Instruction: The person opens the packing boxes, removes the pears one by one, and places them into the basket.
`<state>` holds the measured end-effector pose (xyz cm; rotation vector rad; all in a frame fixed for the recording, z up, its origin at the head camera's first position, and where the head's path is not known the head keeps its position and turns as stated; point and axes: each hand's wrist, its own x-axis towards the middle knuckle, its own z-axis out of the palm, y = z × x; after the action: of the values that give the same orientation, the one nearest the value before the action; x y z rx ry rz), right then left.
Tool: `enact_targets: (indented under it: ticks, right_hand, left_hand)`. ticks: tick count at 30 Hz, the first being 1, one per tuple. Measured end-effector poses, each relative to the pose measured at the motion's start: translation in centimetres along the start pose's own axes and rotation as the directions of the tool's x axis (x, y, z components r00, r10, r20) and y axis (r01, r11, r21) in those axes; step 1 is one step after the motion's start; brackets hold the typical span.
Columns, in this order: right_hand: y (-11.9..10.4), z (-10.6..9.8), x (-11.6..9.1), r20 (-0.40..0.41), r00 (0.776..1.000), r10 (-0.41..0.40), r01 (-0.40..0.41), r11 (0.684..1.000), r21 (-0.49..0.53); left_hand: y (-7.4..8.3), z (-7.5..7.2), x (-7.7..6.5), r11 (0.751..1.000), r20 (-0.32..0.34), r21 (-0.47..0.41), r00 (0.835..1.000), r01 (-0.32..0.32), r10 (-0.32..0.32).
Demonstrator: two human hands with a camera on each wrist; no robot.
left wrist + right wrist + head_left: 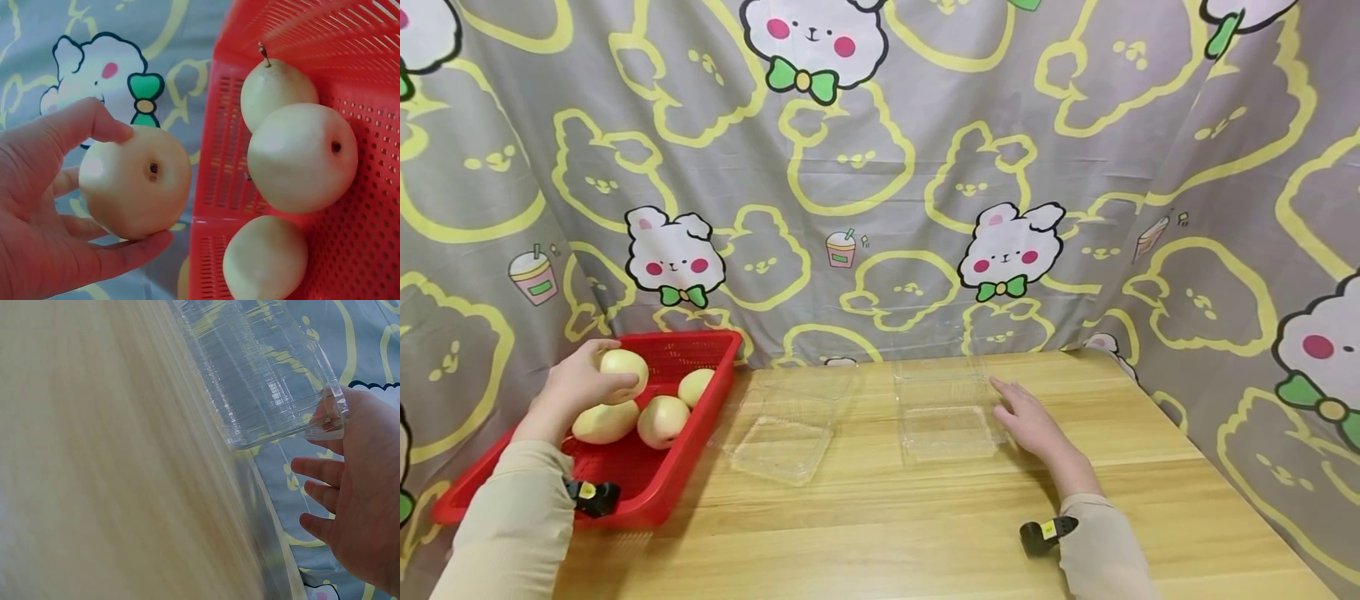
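My left hand [574, 385] grips a pale yellow pear [625, 372] over the red basket [696, 454], thumb and fingers around its sides. In the left wrist view the held pear [135, 182] shows its dark blossom end. Three more pears lie in the basket, among them a round pear [302, 157] and a pear with a stem [275, 94]. My right hand [1033, 425] is at the right edge of an unlidded clear plastic box [946, 429]. In the right wrist view its fingers [322, 469] are loosely extended, and one fingertip shows through the box's corner.
A second clear plastic box [782, 450], its lid raised behind it, stands between the basket and the first box. All rest on a wooden table [865, 533]. A grey patterned curtain [880, 183] hangs along the back and sides.
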<state>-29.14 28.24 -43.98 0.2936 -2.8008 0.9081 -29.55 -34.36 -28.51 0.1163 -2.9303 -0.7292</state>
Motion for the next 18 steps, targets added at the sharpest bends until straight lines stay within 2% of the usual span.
enact_targets:
  ticks: [6, 12, 15, 18]
  right_hand:
    - [-0.3, -0.1, 0.1, -0.004, 1.0, -0.002, 0.002, 1.0, -0.003]
    - [-0.6, -0.3, 0.1, -0.003, 1.0, 0.002, -0.002, 1.0, 0.003]
    - [-0.7, -0.3, 0.1, -0.003, 1.0, 0.003, -0.003, 1.0, 0.005]
    - [-0.6, -0.3, 0.2, 0.001, 1.0, 0.006, -0.006, 1.0, 0.001]
  left_hand:
    - [-1.0, 0.0, 0.5, 1.0, 0.059, -0.009, 0.998, 0.011, -0.01]
    - [-2.1, 0.1, 1.1, 1.0, 0.112, -0.005, 0.994, -0.016, 0.016]
    - [-2.5, 0.1, 1.2, 1.0, 0.17, -0.025, 0.985, -0.016, 0.02]
    - [-2.9, 0.1, 1.3, 0.999, 0.248, -0.049, 0.969, 0.023, -0.01]
